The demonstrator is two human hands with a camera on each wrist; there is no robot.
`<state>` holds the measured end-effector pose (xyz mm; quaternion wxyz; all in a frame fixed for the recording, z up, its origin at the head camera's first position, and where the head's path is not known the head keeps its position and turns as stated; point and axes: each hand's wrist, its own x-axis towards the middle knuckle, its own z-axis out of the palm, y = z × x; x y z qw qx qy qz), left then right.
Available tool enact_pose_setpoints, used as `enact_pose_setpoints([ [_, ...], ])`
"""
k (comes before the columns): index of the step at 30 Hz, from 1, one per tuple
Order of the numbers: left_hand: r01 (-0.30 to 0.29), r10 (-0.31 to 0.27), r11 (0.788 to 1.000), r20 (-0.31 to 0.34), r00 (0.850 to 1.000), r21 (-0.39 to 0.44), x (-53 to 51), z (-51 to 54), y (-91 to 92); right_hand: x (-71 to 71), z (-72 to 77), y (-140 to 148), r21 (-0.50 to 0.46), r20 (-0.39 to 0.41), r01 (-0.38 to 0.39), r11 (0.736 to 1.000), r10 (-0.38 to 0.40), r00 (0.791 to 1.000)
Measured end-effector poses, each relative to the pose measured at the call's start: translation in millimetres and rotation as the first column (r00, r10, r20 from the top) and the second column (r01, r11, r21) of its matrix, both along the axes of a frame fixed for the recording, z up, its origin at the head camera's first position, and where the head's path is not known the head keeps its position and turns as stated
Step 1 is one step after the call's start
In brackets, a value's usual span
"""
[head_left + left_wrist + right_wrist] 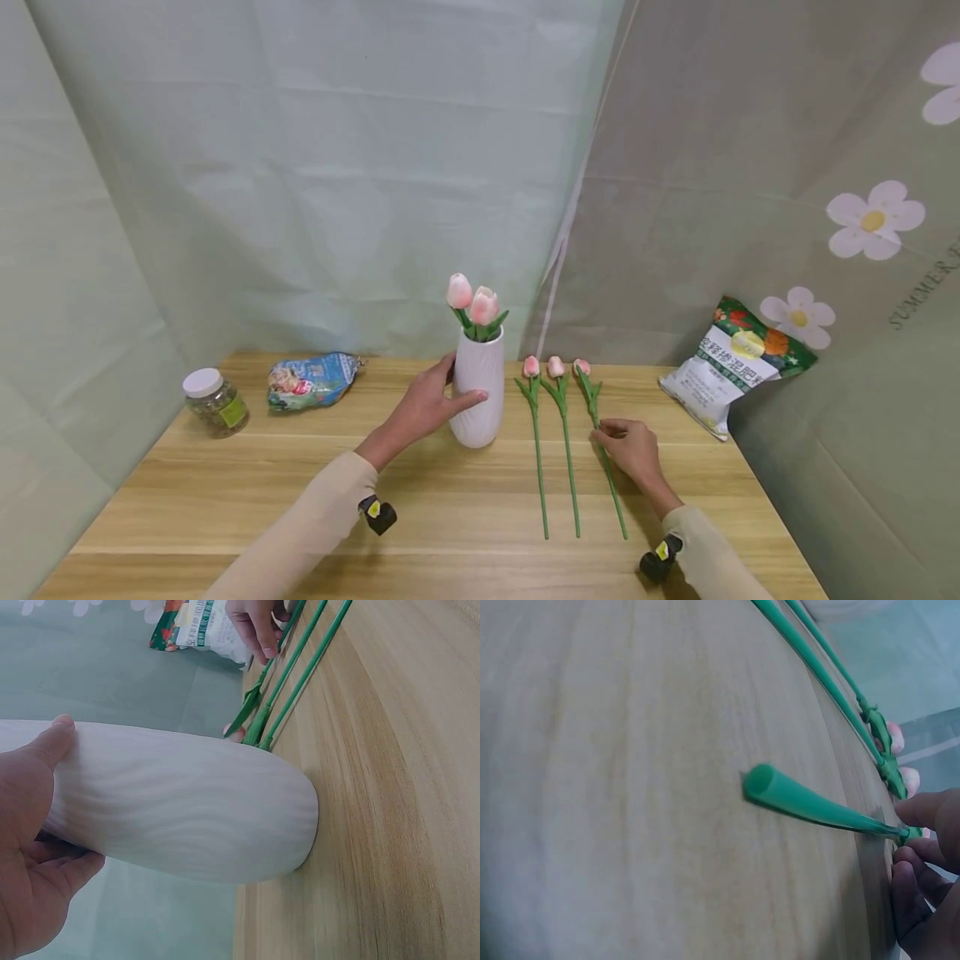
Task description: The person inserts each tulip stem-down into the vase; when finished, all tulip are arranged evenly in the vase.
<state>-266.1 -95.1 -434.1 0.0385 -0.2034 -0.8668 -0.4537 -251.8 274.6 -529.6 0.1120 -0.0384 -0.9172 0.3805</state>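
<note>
1. Head: the left hand (423, 408) has its grip around the vase (478, 387), upright on the bench (450, 525), two tulips (483, 307) inside. Right of the vase lie three loose tulips (559, 397); the right hand (632, 450) pinches the outermost one's stem (611, 483). Left of the vase: bag (311, 382), then jar (216, 403). Well right of it: a tilted packet (738, 365).
2. Left wrist: the vase partly hides the loose tulips' heads behind it.
3. Right wrist: two loose tulips lie between the pinched one and the vase.
</note>
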Motion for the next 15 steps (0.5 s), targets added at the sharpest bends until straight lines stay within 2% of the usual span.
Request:
enact_pose_setpoints([
  [15,0.005,-0.005,1.000,-0.016,1.000,0.002,-0.3,0.6,0.1,-5.2,-0.3,-1.0,0.034,0.066,0.022,0.999,-0.025,0.998],
])
